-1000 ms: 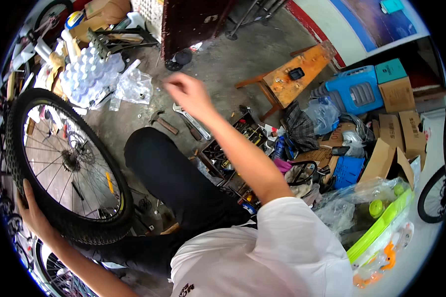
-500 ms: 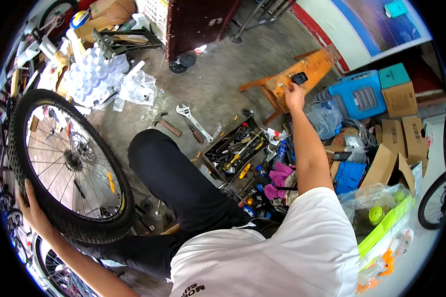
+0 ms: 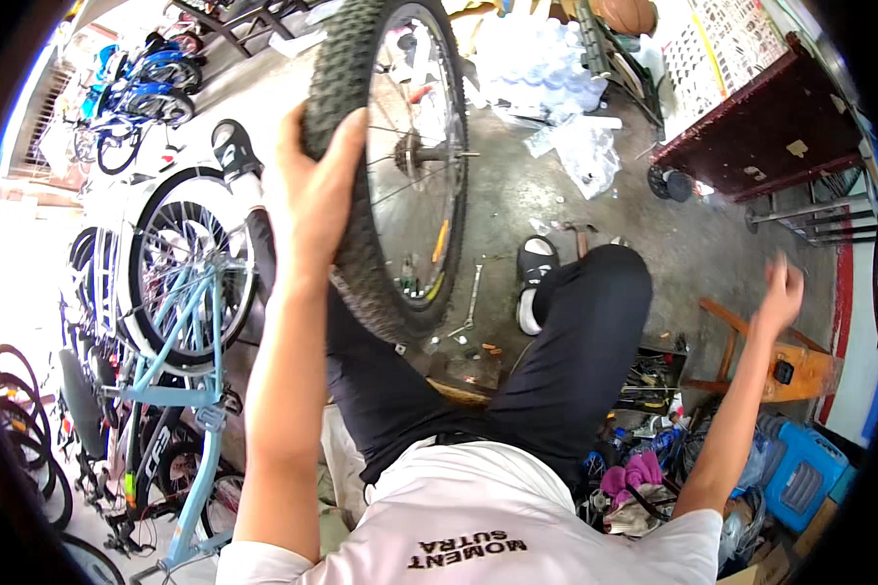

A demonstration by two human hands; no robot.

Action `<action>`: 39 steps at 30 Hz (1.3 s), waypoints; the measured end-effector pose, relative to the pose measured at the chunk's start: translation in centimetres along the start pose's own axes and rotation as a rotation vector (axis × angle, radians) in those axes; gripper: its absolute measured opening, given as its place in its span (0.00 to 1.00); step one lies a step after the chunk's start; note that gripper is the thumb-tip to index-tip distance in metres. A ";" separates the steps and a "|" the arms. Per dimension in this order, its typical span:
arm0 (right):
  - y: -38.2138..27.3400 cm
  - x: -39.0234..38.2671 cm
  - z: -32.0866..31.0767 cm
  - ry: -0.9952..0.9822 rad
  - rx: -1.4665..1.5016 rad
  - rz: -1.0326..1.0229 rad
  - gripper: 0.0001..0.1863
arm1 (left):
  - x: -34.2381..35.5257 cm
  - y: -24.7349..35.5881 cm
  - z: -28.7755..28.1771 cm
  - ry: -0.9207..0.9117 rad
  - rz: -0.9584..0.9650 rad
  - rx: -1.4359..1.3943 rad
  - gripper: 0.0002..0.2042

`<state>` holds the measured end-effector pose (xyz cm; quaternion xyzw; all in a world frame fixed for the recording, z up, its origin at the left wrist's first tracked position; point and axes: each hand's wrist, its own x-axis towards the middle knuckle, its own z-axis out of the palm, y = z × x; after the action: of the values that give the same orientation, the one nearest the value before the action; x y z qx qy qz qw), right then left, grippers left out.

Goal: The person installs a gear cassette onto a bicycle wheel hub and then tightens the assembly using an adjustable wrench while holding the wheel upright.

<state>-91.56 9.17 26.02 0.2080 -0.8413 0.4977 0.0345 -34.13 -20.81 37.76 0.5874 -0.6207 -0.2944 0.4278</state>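
My left hand (image 3: 312,185) grips the knobbly black tyre of a bicycle wheel (image 3: 371,268), thumb on one side and fingers round the other. The wheel stands nearly upright between my legs, its axle end pointing right. Away to the right, my right hand (image 3: 780,297) is raised beside an orange wooden stool (image 3: 812,378). Its fingers are closed and slightly blurred; whatever they hold, if anything, cannot be made out. A small black container (image 3: 782,371) sits on the stool.
A wrench (image 3: 474,295) and a hammer (image 3: 581,240) lie on the floor. Right of my knee is a toolbox (image 3: 654,375), with purple cloth (image 3: 634,473) and a blue case (image 3: 805,476) nearby. A light-blue bicycle (image 3: 205,398) stands left; a dark red cabinet (image 3: 761,132) stands far right.
The view has swung left. My right hand has come off the stool top and up. The wheel, still in my left hand, now stands more upright.
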 end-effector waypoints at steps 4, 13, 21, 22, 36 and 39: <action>-21.0 -10.7 18.4 -0.406 0.438 -0.183 0.11 | -1.9 0.1 -1.0 0.071 0.061 0.043 0.32; -14.7 -30.2 34.4 -0.558 0.259 -0.184 0.10 | -6.9 1.4 2.2 0.125 0.136 0.025 0.33; -13.5 -32.3 36.5 -0.554 0.133 -0.155 0.10 | -7.9 1.9 1.6 0.075 0.137 0.017 0.35; -13.5 -32.2 36.6 -0.553 0.134 -0.157 0.10 | -7.9 1.9 1.6 0.070 0.130 0.025 0.35; -14.1 -32.2 37.0 -0.503 0.245 -0.020 0.08 | -8.0 2.0 1.9 0.044 0.129 0.029 0.35; -13.6 -32.4 37.1 -0.476 0.203 -0.131 0.08 | -7.9 2.0 1.9 0.048 0.137 0.041 0.35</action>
<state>-51.35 -17.86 10.01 0.3759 -0.7563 0.5131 -0.1531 -37.24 -13.07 37.15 0.5591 -0.6548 -0.2378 0.4495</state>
